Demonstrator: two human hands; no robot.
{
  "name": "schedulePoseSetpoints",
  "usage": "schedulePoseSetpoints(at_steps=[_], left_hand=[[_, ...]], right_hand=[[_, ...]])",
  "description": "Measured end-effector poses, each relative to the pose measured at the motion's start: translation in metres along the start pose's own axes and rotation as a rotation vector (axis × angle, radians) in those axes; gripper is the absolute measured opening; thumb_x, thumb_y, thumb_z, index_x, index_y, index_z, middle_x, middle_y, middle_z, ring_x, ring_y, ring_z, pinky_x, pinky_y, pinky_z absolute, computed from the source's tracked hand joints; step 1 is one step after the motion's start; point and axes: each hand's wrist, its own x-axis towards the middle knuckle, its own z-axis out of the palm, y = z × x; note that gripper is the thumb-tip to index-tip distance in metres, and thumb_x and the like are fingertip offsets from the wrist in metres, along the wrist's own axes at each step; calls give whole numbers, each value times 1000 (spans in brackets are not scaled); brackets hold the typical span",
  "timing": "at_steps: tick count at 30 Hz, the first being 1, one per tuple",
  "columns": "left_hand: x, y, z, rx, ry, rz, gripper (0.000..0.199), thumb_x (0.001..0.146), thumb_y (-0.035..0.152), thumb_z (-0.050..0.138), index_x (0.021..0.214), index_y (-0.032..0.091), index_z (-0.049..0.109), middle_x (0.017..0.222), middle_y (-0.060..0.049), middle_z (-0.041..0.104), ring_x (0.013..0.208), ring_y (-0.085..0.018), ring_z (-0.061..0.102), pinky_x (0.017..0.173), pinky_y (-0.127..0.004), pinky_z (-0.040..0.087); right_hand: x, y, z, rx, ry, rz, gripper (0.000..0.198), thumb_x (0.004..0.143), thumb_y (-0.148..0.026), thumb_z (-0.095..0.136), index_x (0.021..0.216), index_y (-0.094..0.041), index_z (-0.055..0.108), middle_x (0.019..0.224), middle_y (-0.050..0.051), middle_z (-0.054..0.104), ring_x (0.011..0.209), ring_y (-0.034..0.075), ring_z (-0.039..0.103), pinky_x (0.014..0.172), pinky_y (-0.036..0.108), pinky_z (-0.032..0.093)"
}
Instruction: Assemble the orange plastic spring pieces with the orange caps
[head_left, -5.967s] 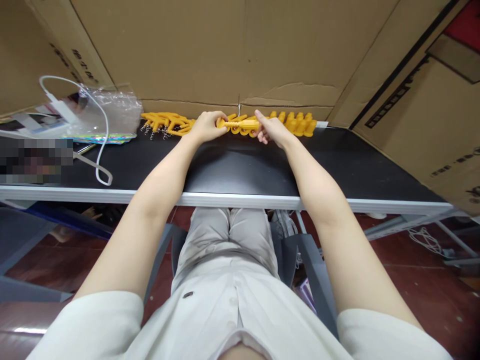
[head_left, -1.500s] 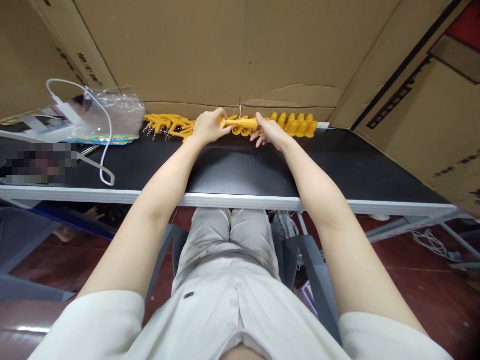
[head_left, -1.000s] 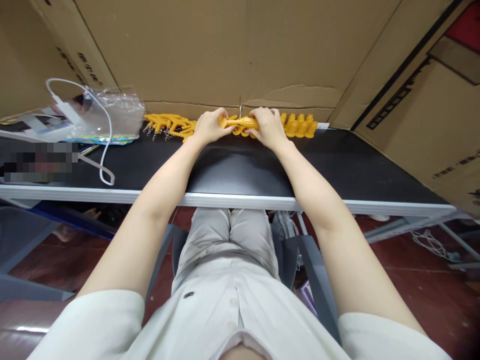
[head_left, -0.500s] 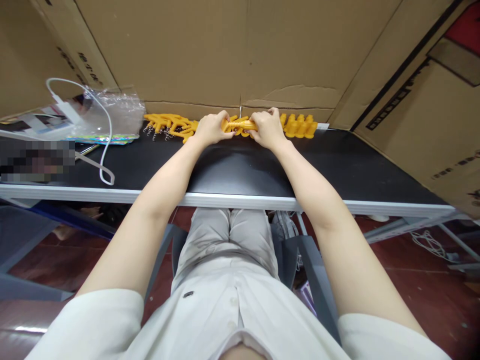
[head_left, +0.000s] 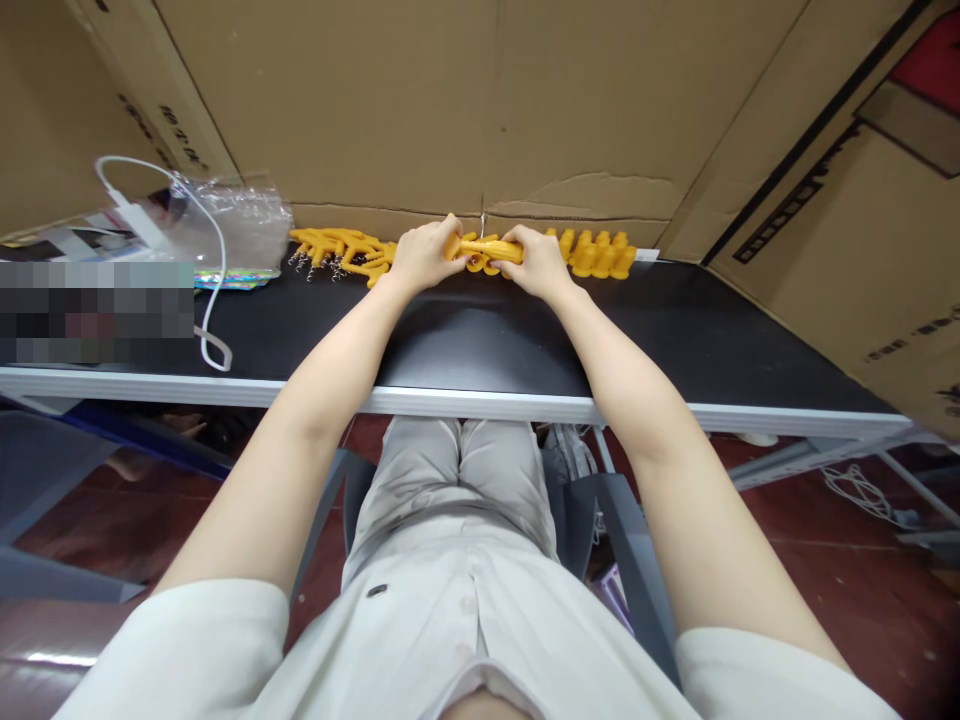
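Note:
A long yellow plastic piece (head_left: pixel 486 248) is held level between my hands above the back of the black table. My left hand (head_left: pixel 421 254) is closed round its left end, and my right hand (head_left: pixel 541 264) grips the thicker right end. Fingers cover both ends, so its full shape is hidden. More yellow parts show just behind and below it, partly covered. Left of my left hand lies a pile of branching yellow pieces (head_left: pixel 337 243) with small metal coils (head_left: pixel 337 270) at its front. Yellow bottle-shaped pieces (head_left: pixel 602 256) stand in rows right of my right hand.
Cardboard walls (head_left: pixel 360 110) rise behind the black table (head_left: pixel 487 345) and on the right. At left are a clear plastic bag (head_left: pixel 244 220), a white cable (head_left: pixel 217 235) and a blurred-out patch. A silver edge (head_left: pixel 480 403) runs along the front.
The yellow piece has shifted slightly and turned between my hands, and my right fingers have changed their hold on its end. The other yellow pieces stay where they were.

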Motion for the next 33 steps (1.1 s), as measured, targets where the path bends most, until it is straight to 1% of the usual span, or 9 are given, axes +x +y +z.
schedulePoseSetpoints(at_steps=[6, 10, 13, 17, 20, 23, 26, 30, 33], left_hand=[[-1, -9, 1, -63, 48, -5, 54, 101, 45, 67, 153, 29, 67, 132, -13, 80, 129, -37, 73, 112, -45, 56], [-3, -12, -4, -160, 63, 17, 81, 101, 44, 66, 177, 30, 43, 151, -15, 72, 131, -34, 73, 114, -43, 56], [-1, -21, -4, -188, 77, -64, 86, 101, 40, 63, 182, 31, 36, 154, -16, 70, 127, -34, 75, 115, -46, 57], [3, -48, 4, -78, 39, -218, 73, 92, 34, 64, 165, 32, 63, 160, -19, 67, 152, -46, 58, 129, -71, 45], [2, -71, 14, 24, -114, -357, 75, 83, 29, 65, 157, 23, 72, 166, -26, 61, 162, -52, 48, 133, -82, 36], [0, -88, 23, 60, -255, -416, 85, 76, 28, 66, 160, 18, 69, 170, -29, 57, 163, -54, 49, 135, -84, 31], [-1, -94, 26, 68, -282, -404, 91, 75, 33, 64, 165, 20, 65, 173, -27, 56, 162, -52, 51, 137, -80, 29], [-3, -87, 22, 89, -308, -443, 93, 83, 32, 60, 174, 15, 55, 176, -26, 53, 165, -47, 48, 140, -71, 29], [-7, -76, 15, 129, -309, -477, 85, 93, 24, 51, 177, 14, 51, 178, -24, 52, 168, -41, 46, 143, -63, 29]], right_hand=[[-6, -24, -11, 702, 15, 309, 29, 93, -37, 86, 104, -25, 63, 103, 0, 76, 93, 16, 77, 88, 29, 62], [-2, -27, -15, 912, 58, 455, 36, 91, -38, 91, 100, -25, 59, 98, -3, 73, 86, 12, 74, 84, 27, 62], [5, -13, -13, 902, 105, 503, 38, 91, -43, 92, 100, -26, 60, 98, -3, 72, 88, 14, 74, 85, 29, 64], [17, 16, -6, 907, 242, 518, 31, 95, -45, 85, 103, -26, 62, 102, -2, 71, 91, 14, 75, 85, 28, 64], [25, 33, -1, 844, 295, 493, 35, 97, -54, 83, 110, -25, 66, 105, 0, 72, 92, 15, 76, 86, 30, 64], [29, 42, 2, 772, 333, 501, 40, 98, -58, 80, 118, -25, 69, 108, 3, 73, 95, 18, 78, 86, 33, 65], [33, 48, 5, 707, 390, 485, 38, 101, -55, 77, 123, -25, 70, 119, 6, 75, 105, 22, 79, 90, 35, 67], [48, 48, 16, 526, 401, 279, 44, 104, -59, 71, 131, -25, 71, 139, 12, 72, 133, 30, 74, 104, 45, 67], [64, 36, 33, 427, 412, 83, 50, 105, -64, 68, 132, -22, 71, 139, 16, 73, 139, 33, 71, 116, 56, 62]])
